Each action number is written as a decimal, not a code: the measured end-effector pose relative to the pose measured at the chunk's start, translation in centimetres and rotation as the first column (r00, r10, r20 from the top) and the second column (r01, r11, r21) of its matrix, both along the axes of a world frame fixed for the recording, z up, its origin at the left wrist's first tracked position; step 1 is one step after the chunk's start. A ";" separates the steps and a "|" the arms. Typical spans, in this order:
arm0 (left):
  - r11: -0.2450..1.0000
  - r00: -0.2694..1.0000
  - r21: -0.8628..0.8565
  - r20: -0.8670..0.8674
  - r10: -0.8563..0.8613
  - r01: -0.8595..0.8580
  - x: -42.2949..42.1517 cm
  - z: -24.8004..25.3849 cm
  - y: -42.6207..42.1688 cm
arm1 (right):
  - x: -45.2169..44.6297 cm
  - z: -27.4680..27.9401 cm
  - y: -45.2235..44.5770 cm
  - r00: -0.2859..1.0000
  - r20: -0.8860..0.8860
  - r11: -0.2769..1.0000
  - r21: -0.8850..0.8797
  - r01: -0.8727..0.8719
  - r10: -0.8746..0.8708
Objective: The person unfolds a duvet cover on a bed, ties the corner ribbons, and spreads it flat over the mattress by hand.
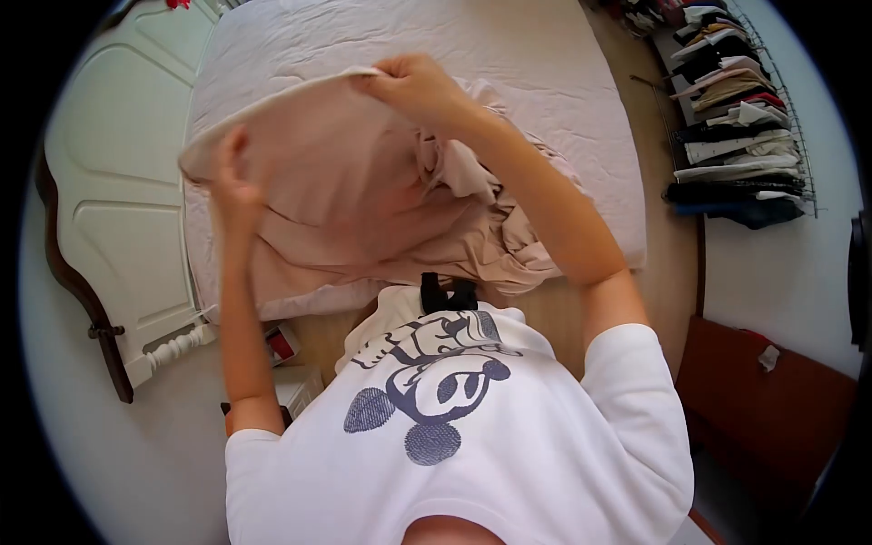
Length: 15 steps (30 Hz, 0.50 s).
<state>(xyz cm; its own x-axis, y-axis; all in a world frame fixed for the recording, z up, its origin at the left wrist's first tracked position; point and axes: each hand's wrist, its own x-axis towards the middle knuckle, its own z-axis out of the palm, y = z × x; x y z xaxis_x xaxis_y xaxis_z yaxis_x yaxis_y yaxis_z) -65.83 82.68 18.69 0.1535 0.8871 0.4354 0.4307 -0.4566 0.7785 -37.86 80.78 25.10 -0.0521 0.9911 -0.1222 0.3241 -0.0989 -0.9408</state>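
Note:
A large beige-pink bedding cloth is partly lifted over the near side of the bed. Whether it is a sheet or a duvet cover, I cannot tell. My right hand is closed on its upper edge, which stretches away to the left. Lower and to the left, my left hand is raised in front of the cloth, somewhat blurred, its fingers and thumb apart with no cloth visibly gripped. Crumpled folds of the same cloth lie to the right, near my body.
The bed has a pale pink, wrinkled covering. A white panelled headboard with dark wood trim stands at the left. Several garments hang on a wall rack at the right, above a reddish-brown panel.

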 end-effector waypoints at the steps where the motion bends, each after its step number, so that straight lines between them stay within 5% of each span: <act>1: 0.994 0.992 -0.023 -0.059 -0.112 0.111 3.5 -1.7 -1.8 | -0.5 -1.1 0.0 0.998 -0.051 0.999 0.014 -0.032 0.033; 2: 0.980 0.980 0.072 -0.096 -0.177 0.184 6.7 -2.7 -3.4 | -1.0 -2.3 -0.1 0.993 -0.101 0.998 0.029 -0.062 0.065; 4: 0.946 0.969 -0.307 -0.184 -0.163 0.101 10.4 -2.4 -5.3 | -1.5 -5.0 -0.7 0.985 -0.159 0.997 0.047 -0.058 0.065; 7: 0.883 0.965 -0.414 -0.039 -0.259 0.220 9.9 -5.6 -2.8 | -0.5 -8.7 -1.2 0.981 -0.187 0.992 0.105 0.069 -0.048; 10: 0.889 0.972 -0.405 0.180 -0.150 0.212 9.0 -6.2 -2.9 | 0.7 -12.3 -5.2 0.935 -0.217 0.922 0.213 0.324 -0.279; 15: 0.836 0.962 -0.522 0.272 -0.027 0.171 8.0 -4.3 -3.9 | 0.8 -24.1 -13.5 0.863 0.391 0.947 0.109 0.301 -0.319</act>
<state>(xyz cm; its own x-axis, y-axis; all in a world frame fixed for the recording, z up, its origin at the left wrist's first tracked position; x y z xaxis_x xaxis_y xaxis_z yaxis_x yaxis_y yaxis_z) -57.83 78.79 14.43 0.2070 0.9759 -0.0691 0.1703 0.0337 0.9848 -37.10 67.31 1.05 0.3029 0.9527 -0.0242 0.6314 -0.2196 -0.7437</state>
